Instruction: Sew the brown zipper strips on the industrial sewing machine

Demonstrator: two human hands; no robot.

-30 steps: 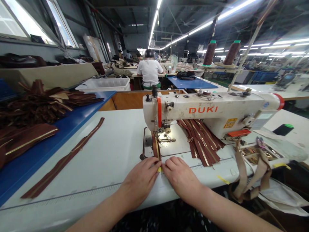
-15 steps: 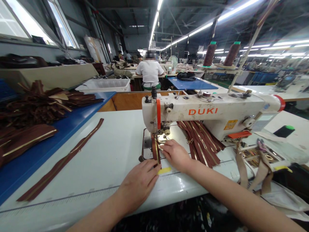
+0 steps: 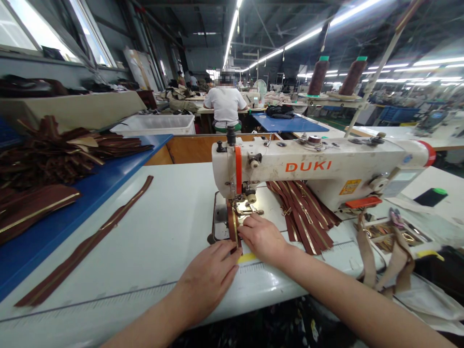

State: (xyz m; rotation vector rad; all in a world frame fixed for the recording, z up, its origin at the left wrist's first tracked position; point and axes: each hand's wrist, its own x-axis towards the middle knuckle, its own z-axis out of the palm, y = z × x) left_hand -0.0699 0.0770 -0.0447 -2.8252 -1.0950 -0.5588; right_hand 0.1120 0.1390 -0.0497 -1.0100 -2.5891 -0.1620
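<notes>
A brown zipper (image 3: 234,226) with gold teeth lies lengthwise under the needle area of a white sewing machine (image 3: 268,162). My left hand (image 3: 208,273) is closed on the zipper's near end, fingertips pressed together over it. Just beyond, my right hand (image 3: 261,238) has curled fingers gripping the zipper's right edge, close in front of the presser foot. The machine's lamp lights a metal guide (image 3: 250,209) beside the zipper. Under the machine arm, to the right of my right hand, several brown zippers (image 3: 306,217) with metal pulls lie fanned out.
Another brown zipper (image 3: 90,241) lies on the table's left part. Brown zippers pile (image 3: 47,150) on a blue table (image 3: 123,166) at left. A small parts tray (image 3: 389,237) with beige straps sits at right. Farther back, a person in a white shirt (image 3: 225,104) sits facing away.
My right hand has drawn slightly back toward me along the zipper, leaving the metal guide more exposed. My left hand stays at the near end. The view has shifted slightly.
</notes>
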